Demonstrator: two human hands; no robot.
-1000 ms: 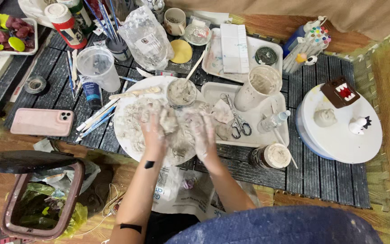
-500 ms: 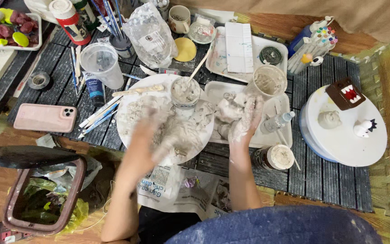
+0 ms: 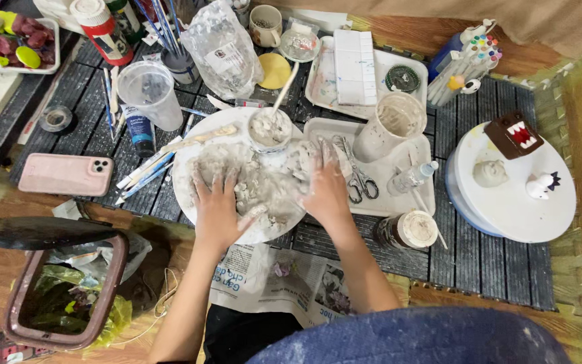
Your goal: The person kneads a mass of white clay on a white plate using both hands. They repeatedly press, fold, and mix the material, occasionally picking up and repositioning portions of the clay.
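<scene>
Both hands press flat, fingers spread, into the grey clay [image 3: 257,185] heaped on a round white plate [image 3: 186,195] near the table's [image 3: 486,263] front edge. The left hand [image 3: 218,209] lies on the plate's front part; the right hand [image 3: 326,189] covers its right rim, just beside scissors [image 3: 360,180] in a white tray [image 3: 385,205]. A small cup [image 3: 269,131] of grey paste stands at the plate's far edge.

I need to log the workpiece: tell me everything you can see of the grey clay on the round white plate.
The grey clay looks wet and lumpy, spread in torn clumps and smears across the round white plate on the dark slatted mat. The left hand presses flat on its near side; the right hand rests at its right edge. A small clay-filled cup stands at its far edge.
</scene>
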